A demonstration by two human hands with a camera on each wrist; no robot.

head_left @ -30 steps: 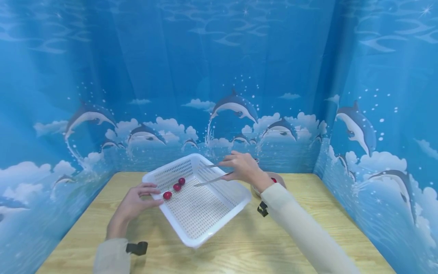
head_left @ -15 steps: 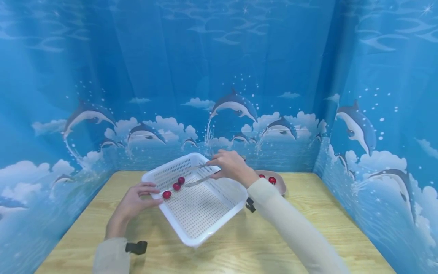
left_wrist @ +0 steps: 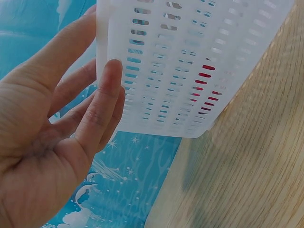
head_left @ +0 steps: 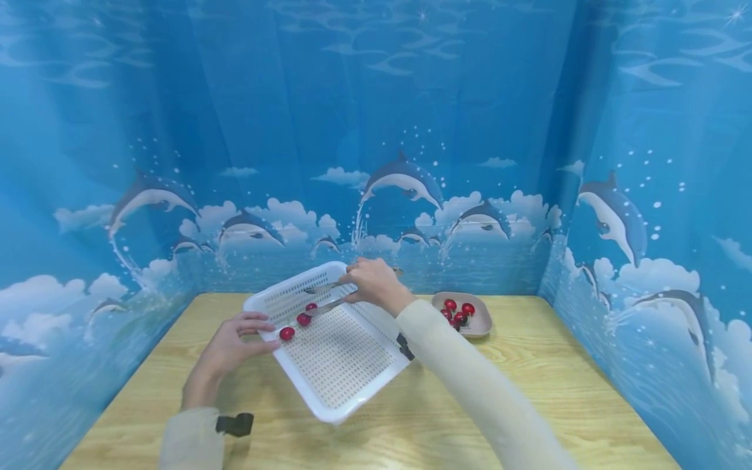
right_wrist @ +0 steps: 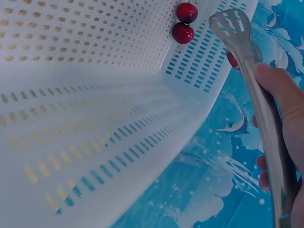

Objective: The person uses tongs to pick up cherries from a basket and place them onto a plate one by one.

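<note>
Basket (head_left: 341, 365), 1, white, table centre, tilted. Cherries inside (head_left: 303, 319): 3, far-left side. Left hand (head_left: 232, 346) grips left rim. Right hand (head_left: 373, 285) grips tongs (head_left: 326, 307), 1, tips at cherries. Dish (head_left: 482, 323), 1, far right: about 5 cherries.

Cherries (head_left: 303, 319) in basket (head_left: 346, 365) (left side), dish (head_left: 478, 324) right

We can read no words, numbers or brand names anywhere. The blue curtain (head_left: 376, 130) has only pictures of dolphins and clouds, and the white basket (head_left: 346, 365) is plain.
</note>
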